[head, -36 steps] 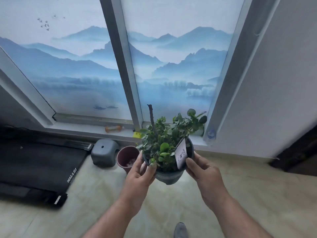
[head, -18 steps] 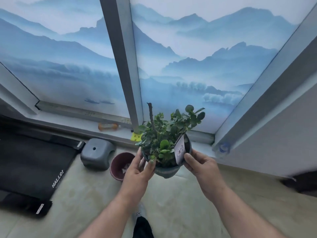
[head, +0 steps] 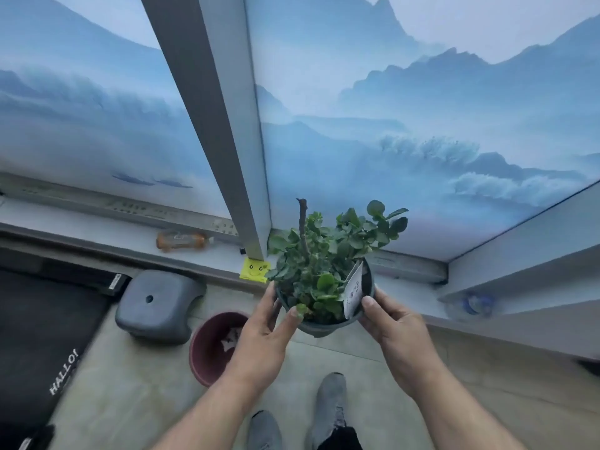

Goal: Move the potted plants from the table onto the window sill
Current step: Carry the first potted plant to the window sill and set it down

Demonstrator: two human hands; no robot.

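Note:
A green leafy potted plant in a dark grey pot with a white tag is held in the air between both hands, just in front of the window sill. My left hand grips the pot's left side, thumb on the rim. On the right side my right hand holds the pot, its thumb by the tag. The pot hangs over the sill's front edge, right of the grey window post.
An orange bottle lies on the sill, and a yellow sticky note sits by the post. On the floor stand a grey stool, a maroon empty pot and a black treadmill. A clear bottle lies at the right corner.
I have stepped closer to the window, and the plant has moved forward with both hands toward the sill. My feet now show at the bottom.

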